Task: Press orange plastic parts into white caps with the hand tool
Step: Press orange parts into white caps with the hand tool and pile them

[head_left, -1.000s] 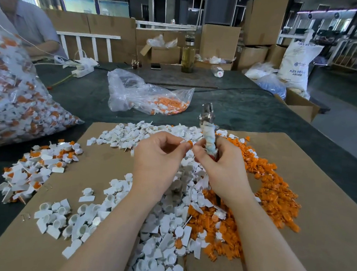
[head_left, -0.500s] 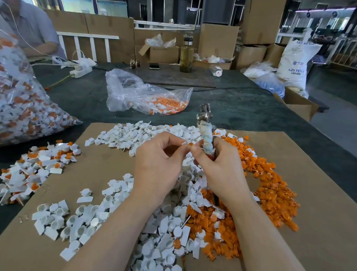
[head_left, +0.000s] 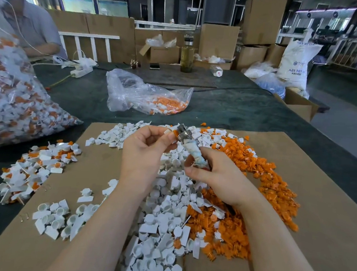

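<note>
My right hand (head_left: pixel 219 177) grips the hand tool (head_left: pixel 190 147) by its cloth-wrapped handle, with the metal head tilted up and to the left. My left hand (head_left: pixel 144 152) pinches a small white cap with an orange part (head_left: pixel 173 132) at that metal head. Under both hands lies a heap of loose white caps (head_left: pixel 162 215) on a cardboard sheet (head_left: pixel 317 210). A heap of orange parts (head_left: pixel 272 185) spreads to the right of it. A pile of white caps with orange parts in them (head_left: pixel 34 166) lies at the left.
A big clear bag of finished caps (head_left: pixel 11 105) stands at the far left. A smaller clear bag with orange parts (head_left: pixel 146 96) lies on the green table beyond the cardboard. A person sits at the back left. A bottle (head_left: pixel 187 54) and boxes stand behind.
The tool has tipped from nearly upright to leaning left. My left hand has risen and now holds the cap against the tool's head; my right hand has slid lower on the handle.
</note>
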`<state>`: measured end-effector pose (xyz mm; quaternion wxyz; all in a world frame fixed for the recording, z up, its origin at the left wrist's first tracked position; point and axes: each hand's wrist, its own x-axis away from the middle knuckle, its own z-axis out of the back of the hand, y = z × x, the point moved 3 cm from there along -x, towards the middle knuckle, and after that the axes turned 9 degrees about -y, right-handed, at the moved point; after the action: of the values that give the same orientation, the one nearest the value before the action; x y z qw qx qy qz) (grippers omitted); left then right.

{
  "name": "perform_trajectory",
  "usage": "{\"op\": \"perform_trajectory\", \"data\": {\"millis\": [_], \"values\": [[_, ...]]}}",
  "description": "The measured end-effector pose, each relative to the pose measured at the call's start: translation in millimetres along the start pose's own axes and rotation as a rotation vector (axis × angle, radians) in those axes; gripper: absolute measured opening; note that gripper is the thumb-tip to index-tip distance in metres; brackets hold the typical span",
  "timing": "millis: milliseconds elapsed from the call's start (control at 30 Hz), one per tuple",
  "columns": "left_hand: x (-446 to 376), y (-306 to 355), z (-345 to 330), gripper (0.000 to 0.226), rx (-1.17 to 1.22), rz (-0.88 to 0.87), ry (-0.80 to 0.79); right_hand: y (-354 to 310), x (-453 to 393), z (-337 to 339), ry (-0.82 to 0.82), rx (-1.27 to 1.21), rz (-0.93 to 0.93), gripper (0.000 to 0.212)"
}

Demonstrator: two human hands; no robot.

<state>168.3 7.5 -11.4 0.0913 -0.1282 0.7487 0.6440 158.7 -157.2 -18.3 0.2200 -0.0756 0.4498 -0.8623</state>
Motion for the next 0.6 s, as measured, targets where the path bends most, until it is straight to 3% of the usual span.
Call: {"op": "perform_trajectory", "data": {"millis": [600], "values": [[-2.4, -1.5, -0.3, 0.012, 0.057, -0.003, -0.013, 3.1, -5.6, -5.4, 0.018, 0.152, -0.001, 0.008]]}}
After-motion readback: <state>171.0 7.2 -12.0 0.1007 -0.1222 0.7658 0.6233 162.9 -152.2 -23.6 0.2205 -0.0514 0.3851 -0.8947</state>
